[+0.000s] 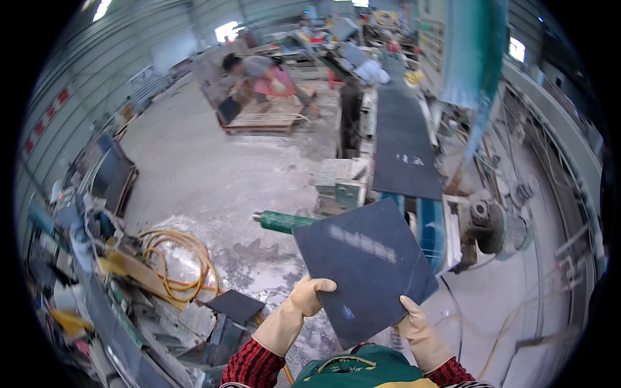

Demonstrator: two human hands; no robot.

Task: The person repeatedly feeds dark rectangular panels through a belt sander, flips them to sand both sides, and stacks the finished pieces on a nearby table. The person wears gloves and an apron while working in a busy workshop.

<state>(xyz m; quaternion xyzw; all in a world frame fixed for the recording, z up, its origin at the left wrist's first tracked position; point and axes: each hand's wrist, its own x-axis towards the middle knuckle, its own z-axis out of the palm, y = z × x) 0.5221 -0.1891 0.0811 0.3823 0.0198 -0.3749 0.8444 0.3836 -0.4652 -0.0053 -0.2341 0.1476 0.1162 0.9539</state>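
A dark grey square stone tile (362, 271) is held up in front of me, turned cornerwise. My left hand (309, 296), in a cream rubber glove, grips its left edge with the thumb on the face. On the lower right edge my right hand (414, 323), gloved alike, grips with its thumb on top; the other fingers go behind the tile. Pale streaks of reflected light lie across the surface. Just beyond the tile is the near end of a blue belt conveyor (430, 226), with another dark slab (406, 142) lying on it.
A green roller (284, 222) juts out left of the conveyor. A motor (482, 220) sits at its right side. Coiled yellow hose (178, 265) and stone offcuts (236, 306) lie at left. Farther off, a person (265, 74) bends over a wooden pallet (262, 119).
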